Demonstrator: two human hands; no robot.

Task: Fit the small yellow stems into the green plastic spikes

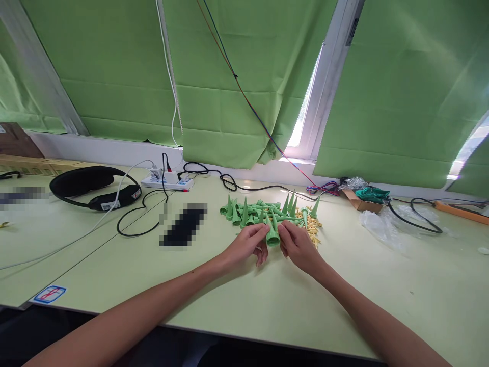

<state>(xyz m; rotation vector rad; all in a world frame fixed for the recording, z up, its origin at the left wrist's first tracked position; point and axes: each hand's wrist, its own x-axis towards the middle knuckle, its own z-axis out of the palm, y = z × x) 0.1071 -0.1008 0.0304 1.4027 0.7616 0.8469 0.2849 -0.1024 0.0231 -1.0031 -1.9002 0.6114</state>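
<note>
My left hand (250, 242) and my right hand (300, 246) meet over the table, thumbs and forefingers pinched at either side of a green plastic cone (272, 237). Its round, hollow end faces me and its narrow end points away. Whether a smaller piece is also between my fingertips is too small to tell. Just beyond my hands lies a heap of similar green cones (244, 216), some upright, others on their sides. Small yellow pegs (314, 224) are scattered at the heap's right side, partly hidden by cones and my right hand.
On the left are a black headband-like device (95, 202), a power strip (173, 182) with cables, and a blurred dark rectangle (183, 225). To the right, a small cardboard box (361, 200) holds wrapped items near clear plastic bags (382, 227). Green blinds (244, 102) hang behind the table.
</note>
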